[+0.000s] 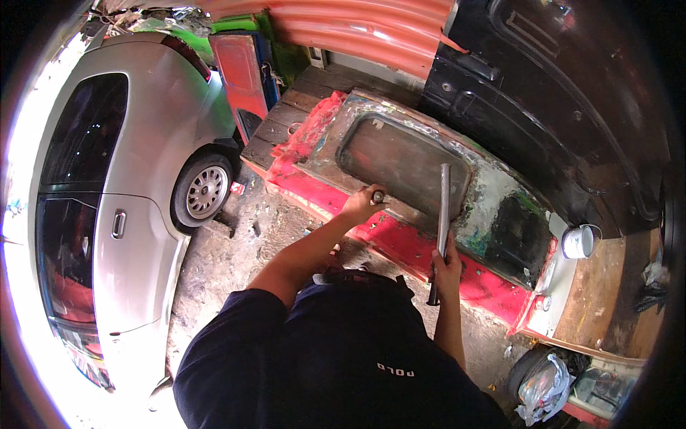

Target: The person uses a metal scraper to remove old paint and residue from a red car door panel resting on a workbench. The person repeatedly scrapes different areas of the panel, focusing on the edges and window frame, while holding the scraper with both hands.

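A worn vehicle panel (pixel 407 161) with a recessed rectangular middle and patchy, scraped paint lies on a red cloth (pixel 493 289) over a wooden bench. Over the panel's near edge, my left hand (pixel 361 205) is closed around a short tool with a dark round end (pixel 377 196); most of it is hidden in my fingers. My right hand (pixel 448 270) grips a long grey metal bar (pixel 444 207) near its dark lower end. The bar's upper part stretches over the recess. Whether it touches the panel, I cannot tell.
A silver car (pixel 136 179) stands at the left. Behind the bench are a corrugated reddish sheet (pixel 350 28) and a large black panel (pixel 543 107). A white tub (pixel 577 243) sits at the bench's right end, with a plastic bag (pixel 544 390) below.
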A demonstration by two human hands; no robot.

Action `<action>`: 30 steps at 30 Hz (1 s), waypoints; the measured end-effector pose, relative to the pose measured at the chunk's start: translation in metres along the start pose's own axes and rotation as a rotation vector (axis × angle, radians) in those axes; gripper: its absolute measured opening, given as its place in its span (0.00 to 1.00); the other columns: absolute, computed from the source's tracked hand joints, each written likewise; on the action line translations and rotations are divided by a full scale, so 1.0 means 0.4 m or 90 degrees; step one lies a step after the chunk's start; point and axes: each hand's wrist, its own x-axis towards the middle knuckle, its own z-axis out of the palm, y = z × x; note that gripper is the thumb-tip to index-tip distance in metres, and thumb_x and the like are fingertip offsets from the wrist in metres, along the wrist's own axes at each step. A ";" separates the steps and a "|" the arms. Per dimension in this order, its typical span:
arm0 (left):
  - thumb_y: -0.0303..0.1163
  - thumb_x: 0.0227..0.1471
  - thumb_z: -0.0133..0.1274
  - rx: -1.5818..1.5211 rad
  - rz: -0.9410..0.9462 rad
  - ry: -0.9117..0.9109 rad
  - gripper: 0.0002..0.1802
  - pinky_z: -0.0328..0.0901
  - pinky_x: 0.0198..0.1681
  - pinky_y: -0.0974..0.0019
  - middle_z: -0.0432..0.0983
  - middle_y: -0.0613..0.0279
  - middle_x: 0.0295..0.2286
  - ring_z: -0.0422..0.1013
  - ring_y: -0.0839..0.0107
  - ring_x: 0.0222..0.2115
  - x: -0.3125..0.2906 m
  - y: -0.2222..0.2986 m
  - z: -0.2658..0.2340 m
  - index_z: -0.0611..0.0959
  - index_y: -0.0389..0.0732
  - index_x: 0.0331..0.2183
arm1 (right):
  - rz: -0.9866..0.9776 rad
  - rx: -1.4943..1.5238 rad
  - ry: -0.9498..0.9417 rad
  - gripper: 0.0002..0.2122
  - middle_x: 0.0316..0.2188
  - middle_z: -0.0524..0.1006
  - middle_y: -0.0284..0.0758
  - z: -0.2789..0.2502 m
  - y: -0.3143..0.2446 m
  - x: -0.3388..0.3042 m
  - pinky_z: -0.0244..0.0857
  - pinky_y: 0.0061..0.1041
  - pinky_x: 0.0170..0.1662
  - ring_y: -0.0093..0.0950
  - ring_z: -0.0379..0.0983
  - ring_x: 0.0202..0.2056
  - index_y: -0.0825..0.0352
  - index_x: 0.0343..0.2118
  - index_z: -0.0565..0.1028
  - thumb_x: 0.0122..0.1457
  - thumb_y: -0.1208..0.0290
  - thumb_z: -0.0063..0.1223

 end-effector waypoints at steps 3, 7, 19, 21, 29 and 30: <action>0.45 0.47 0.64 -0.028 -0.119 -0.021 0.28 0.69 0.41 0.60 0.78 0.51 0.38 0.76 0.62 0.38 -0.020 0.009 -0.067 0.76 0.44 0.47 | 0.033 0.020 -0.013 0.32 0.21 0.67 0.25 0.015 -0.023 0.003 0.57 0.20 0.19 0.15 0.60 0.18 0.56 0.67 0.54 0.61 0.78 0.49; 0.36 0.49 0.64 -0.136 -0.067 0.073 0.23 0.69 0.39 0.65 0.80 0.57 0.34 0.76 0.68 0.35 -0.040 -0.086 -0.105 0.75 0.41 0.45 | 0.021 0.039 -0.018 0.31 0.21 0.67 0.24 0.046 -0.025 0.023 0.57 0.19 0.19 0.15 0.60 0.18 0.56 0.67 0.54 0.61 0.78 0.49; 0.39 0.54 0.61 -0.362 -0.005 0.266 0.18 0.68 0.34 0.67 0.76 0.63 0.25 0.72 0.73 0.26 0.022 -0.278 -0.318 0.73 0.36 0.36 | 0.032 0.000 -0.012 0.32 0.21 0.67 0.25 0.171 -0.032 0.117 0.60 0.19 0.19 0.16 0.61 0.18 0.57 0.67 0.54 0.61 0.78 0.50; 0.35 0.55 0.59 -0.373 0.003 0.303 0.16 0.67 0.32 0.68 0.73 0.63 0.25 0.71 0.73 0.26 0.064 -0.326 -0.368 0.70 0.38 0.37 | 0.095 0.030 -0.011 0.31 0.22 0.67 0.25 0.219 -0.103 0.121 0.60 0.19 0.20 0.16 0.62 0.19 0.58 0.67 0.55 0.60 0.78 0.50; 0.28 0.53 0.58 -0.553 -0.058 0.258 0.18 0.67 0.41 0.67 0.73 0.63 0.35 0.71 0.72 0.36 0.236 -0.431 -0.508 0.69 0.40 0.43 | 0.126 0.056 0.057 0.31 0.25 0.69 0.24 0.386 -0.122 0.213 0.60 0.18 0.23 0.16 0.61 0.21 0.59 0.67 0.56 0.60 0.78 0.51; 0.28 0.53 0.58 -0.587 -0.049 0.242 0.18 0.67 0.40 0.68 0.73 0.63 0.35 0.71 0.72 0.36 0.262 -0.411 -0.512 0.69 0.40 0.43 | 0.121 0.058 0.065 0.32 0.25 0.69 0.24 0.404 -0.118 0.220 0.61 0.18 0.23 0.16 0.62 0.21 0.59 0.67 0.56 0.60 0.78 0.51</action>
